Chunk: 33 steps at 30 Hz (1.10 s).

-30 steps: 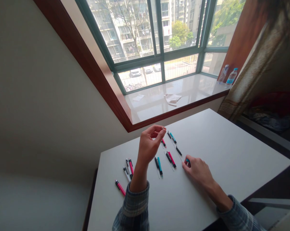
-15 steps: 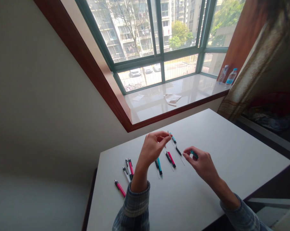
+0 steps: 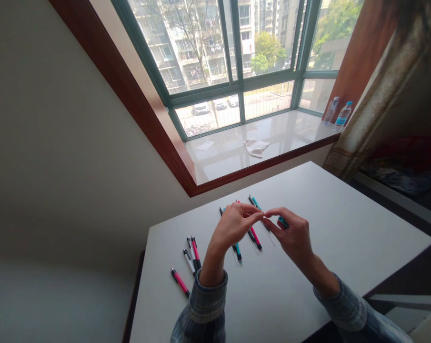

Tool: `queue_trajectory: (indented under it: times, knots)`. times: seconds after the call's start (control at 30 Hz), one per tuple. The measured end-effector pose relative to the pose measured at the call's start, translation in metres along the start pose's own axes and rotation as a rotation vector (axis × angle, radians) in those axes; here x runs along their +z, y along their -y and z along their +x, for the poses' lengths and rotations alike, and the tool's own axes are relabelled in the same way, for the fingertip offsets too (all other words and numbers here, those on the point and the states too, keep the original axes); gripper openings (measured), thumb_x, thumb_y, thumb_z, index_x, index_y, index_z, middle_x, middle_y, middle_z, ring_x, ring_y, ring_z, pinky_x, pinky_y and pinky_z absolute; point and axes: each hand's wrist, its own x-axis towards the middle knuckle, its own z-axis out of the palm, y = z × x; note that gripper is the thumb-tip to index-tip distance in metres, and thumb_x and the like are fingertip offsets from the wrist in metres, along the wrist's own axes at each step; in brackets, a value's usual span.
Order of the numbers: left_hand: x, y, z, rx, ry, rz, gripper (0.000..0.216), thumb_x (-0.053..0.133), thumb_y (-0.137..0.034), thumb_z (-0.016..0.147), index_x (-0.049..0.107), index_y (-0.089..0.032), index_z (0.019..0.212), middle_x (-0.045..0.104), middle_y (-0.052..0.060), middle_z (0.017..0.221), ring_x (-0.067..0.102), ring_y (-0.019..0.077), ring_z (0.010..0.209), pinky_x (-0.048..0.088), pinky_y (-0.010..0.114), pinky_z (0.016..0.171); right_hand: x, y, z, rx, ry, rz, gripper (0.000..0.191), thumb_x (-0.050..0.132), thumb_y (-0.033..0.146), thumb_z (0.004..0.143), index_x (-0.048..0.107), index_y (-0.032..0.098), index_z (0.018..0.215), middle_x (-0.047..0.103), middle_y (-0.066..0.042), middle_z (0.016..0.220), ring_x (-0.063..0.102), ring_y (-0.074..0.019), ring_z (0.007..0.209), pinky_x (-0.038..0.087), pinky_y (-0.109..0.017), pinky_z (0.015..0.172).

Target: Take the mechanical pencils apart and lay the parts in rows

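Note:
My left hand [image 3: 233,227] is closed in a pinch above the white table [image 3: 290,290], its fingertips meeting those of my right hand. What they pinch is too small to make out. My right hand [image 3: 295,238] holds a short teal pen barrel [image 3: 283,222] in its curled fingers, while its thumb and forefinger touch at the tips. Beneath the hands lie pen parts: a pink and black barrel [image 3: 255,238], a teal and black barrel [image 3: 238,252], and thin clear refills [image 3: 271,239]. My left hand hides part of this row.
Left of my left arm lie a pink pen [image 3: 180,282], a white pen [image 3: 189,261] and another pink pen [image 3: 195,250]. Beyond the table, a crumpled cloth [image 3: 256,147] and plastic bottles [image 3: 343,116] sit on the window sill [image 3: 222,164]. A curtain [image 3: 361,105] hangs at right.
My right hand has moved left and slightly up with the teal barrel. My left hand has shifted slightly right and down, and the fingertips of both hands have come together.

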Motion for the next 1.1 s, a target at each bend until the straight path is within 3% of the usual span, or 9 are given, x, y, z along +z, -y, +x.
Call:
queue_trajectory:
  times: [0.17, 0.37, 0.6, 0.7, 0.9, 1.1]
  knots:
    - [-0.002, -0.002, -0.002, -0.002, -0.011, -0.023, 0.032, 0.065, -0.045, 0.092, 0.085, -0.020, 0.098, 0.081, 0.006, 0.090, 0.073, 0.0222, 0.085, 0.054, 0.026, 0.073, 0.005, 0.005, 0.003, -0.008, -0.002, 0.016, 0.010, 0.070, 0.032, 0.096, 0.075, 0.023, 0.096, 0.077, -0.002, 0.092, 0.068, -0.0155, 0.075, 0.052, -0.026, 0.064]
    - [0.003, -0.005, -0.001, -0.031, -0.080, 0.061, 0.032, 0.062, -0.044, 0.093, 0.086, -0.022, 0.098, 0.082, 0.006, 0.091, 0.074, 0.0213, 0.084, 0.055, 0.026, 0.073, 0.014, 0.004, 0.001, 0.104, -0.041, 0.040, 0.015, 0.070, 0.036, 0.094, 0.077, 0.023, 0.096, 0.077, -0.002, 0.089, 0.063, -0.0138, 0.064, 0.051, -0.025, 0.060]
    - [0.003, -0.003, 0.000, -0.025, -0.032, 0.092, 0.033, 0.059, -0.044, 0.095, 0.084, -0.025, 0.107, 0.082, 0.005, 0.097, 0.074, 0.0218, 0.086, 0.056, 0.028, 0.075, 0.012, -0.002, 0.011, 0.172, -0.027, 0.016, 0.023, 0.070, 0.042, 0.091, 0.076, 0.020, 0.090, 0.074, -0.002, 0.080, 0.050, -0.0112, 0.052, 0.043, -0.024, 0.053]
    - [-0.004, -0.001, -0.003, -0.040, -0.071, 0.064, 0.035, 0.062, -0.046, 0.093, 0.081, -0.027, 0.116, 0.081, 0.006, 0.107, 0.075, 0.0228, 0.092, 0.057, 0.029, 0.078, 0.000, -0.016, 0.014, 0.252, 0.078, -0.023, 0.023, 0.070, 0.042, 0.089, 0.076, 0.020, 0.088, 0.073, -0.001, 0.078, 0.050, -0.0114, 0.052, 0.043, -0.025, 0.055]
    - [-0.017, 0.003, -0.005, -0.080, -0.128, 0.077, 0.037, 0.065, -0.050, 0.091, 0.079, -0.027, 0.116, 0.081, 0.005, 0.102, 0.075, 0.0237, 0.086, 0.058, 0.032, 0.076, -0.025, -0.065, -0.006, 0.410, 0.445, -0.237, 0.022, 0.065, 0.040, 0.087, 0.079, 0.023, 0.085, 0.077, -0.002, 0.084, 0.067, -0.0181, 0.067, 0.048, -0.029, 0.065]
    - [-0.014, 0.007, -0.005, -0.081, -0.084, 0.095, 0.038, 0.065, -0.052, 0.090, 0.079, -0.027, 0.114, 0.081, 0.006, 0.100, 0.075, 0.0250, 0.087, 0.058, 0.032, 0.076, -0.014, -0.078, -0.027, 0.484, 0.564, -0.426, 0.016, 0.064, 0.029, 0.085, 0.079, 0.024, 0.084, 0.078, -0.004, 0.080, 0.071, -0.0210, 0.074, 0.046, -0.029, 0.070]
